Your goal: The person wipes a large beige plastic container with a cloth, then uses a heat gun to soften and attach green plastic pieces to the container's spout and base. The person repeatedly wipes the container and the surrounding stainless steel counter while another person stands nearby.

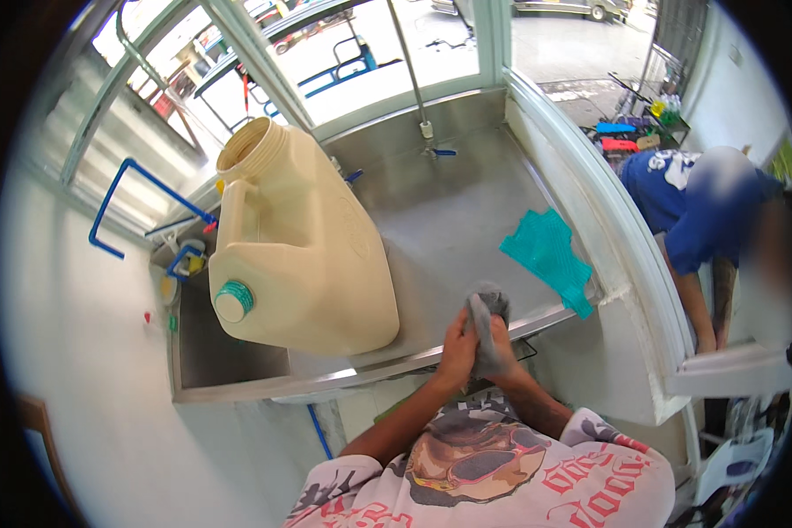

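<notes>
Over the front edge of the steel sink counter (449, 255), both my hands are closed round a crumpled grey cloth (481, 330). My left hand (458, 350) grips its left side with bent fingers. My right hand (500, 336) holds it from the other side and is partly covered by the cloth. To the left stands a large beige plastic jug (326, 255), its wide mouth uncovered and a teal-and-white cap on its lower spout. A teal textured cloth (550, 255) lies spread at the counter's right edge, apart from my hands.
A sink basin (238, 361) lies left of the jug. Blue-handled taps (444, 153) and blue pipes (154, 189) are along the back and left. Windows rise behind the counter. Beyond the right-hand ledge (581, 176), a person in a blue shirt (669, 198) bends down.
</notes>
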`<control>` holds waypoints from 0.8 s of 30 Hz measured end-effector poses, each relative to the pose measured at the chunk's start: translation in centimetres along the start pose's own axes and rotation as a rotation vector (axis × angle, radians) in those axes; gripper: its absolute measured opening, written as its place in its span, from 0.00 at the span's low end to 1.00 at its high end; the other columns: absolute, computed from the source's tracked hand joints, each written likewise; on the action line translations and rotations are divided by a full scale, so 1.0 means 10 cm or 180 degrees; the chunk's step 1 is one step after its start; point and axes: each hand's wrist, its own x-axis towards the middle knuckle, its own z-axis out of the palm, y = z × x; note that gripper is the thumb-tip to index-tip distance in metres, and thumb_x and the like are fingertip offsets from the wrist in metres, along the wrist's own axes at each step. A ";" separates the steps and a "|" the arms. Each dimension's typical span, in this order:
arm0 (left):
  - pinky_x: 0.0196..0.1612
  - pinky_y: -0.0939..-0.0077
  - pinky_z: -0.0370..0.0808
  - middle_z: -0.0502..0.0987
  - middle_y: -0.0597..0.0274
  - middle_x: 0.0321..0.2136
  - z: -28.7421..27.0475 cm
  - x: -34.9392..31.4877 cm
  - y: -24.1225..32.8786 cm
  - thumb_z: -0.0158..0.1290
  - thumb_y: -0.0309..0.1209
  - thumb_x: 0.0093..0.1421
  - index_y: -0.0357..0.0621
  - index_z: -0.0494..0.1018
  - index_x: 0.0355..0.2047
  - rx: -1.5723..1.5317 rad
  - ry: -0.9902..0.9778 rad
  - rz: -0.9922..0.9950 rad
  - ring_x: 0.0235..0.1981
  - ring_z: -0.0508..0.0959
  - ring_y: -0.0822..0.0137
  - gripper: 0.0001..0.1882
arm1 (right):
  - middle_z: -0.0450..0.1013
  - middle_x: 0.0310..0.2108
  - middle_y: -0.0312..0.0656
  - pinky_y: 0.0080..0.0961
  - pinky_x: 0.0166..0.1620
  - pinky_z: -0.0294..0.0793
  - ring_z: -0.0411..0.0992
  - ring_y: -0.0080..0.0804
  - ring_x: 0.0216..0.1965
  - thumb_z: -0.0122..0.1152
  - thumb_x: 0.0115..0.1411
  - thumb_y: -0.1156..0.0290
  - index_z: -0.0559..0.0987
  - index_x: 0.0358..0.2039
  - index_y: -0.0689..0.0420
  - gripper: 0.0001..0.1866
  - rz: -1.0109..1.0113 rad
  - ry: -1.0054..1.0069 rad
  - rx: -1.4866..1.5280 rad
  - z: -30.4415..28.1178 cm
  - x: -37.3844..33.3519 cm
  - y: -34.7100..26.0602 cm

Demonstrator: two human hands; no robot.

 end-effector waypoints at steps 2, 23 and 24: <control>0.38 0.83 0.71 0.75 0.71 0.32 0.15 0.05 0.38 0.50 0.45 0.71 0.40 0.74 0.49 0.0308 0.0063 0.1033 0.32 0.73 0.80 0.20 | 0.72 0.24 0.35 0.24 0.25 0.66 0.69 0.29 0.21 0.58 0.67 0.62 0.75 0.31 0.57 0.12 -0.1541 -0.0516 -0.1047 0.09 0.21 0.09; 0.60 0.58 0.69 0.74 0.44 0.54 0.49 -0.38 1.50 0.55 0.27 0.57 0.40 0.77 0.51 0.3946 -0.0005 0.2885 0.57 0.74 0.45 0.20 | 0.72 0.55 0.39 0.36 0.61 0.68 0.72 0.31 0.54 0.34 0.74 0.43 0.70 0.60 0.58 0.33 -0.0189 -0.1666 0.0658 0.55 1.17 -0.18; 0.59 0.57 0.71 0.73 0.43 0.55 0.43 -0.56 1.60 0.56 0.28 0.56 0.41 0.78 0.51 0.4201 0.0148 0.3114 0.57 0.73 0.44 0.20 | 0.72 0.56 0.39 0.36 0.60 0.68 0.72 0.31 0.54 0.34 0.74 0.43 0.70 0.60 0.58 0.32 -0.0095 -0.1600 0.0642 0.68 1.21 -0.26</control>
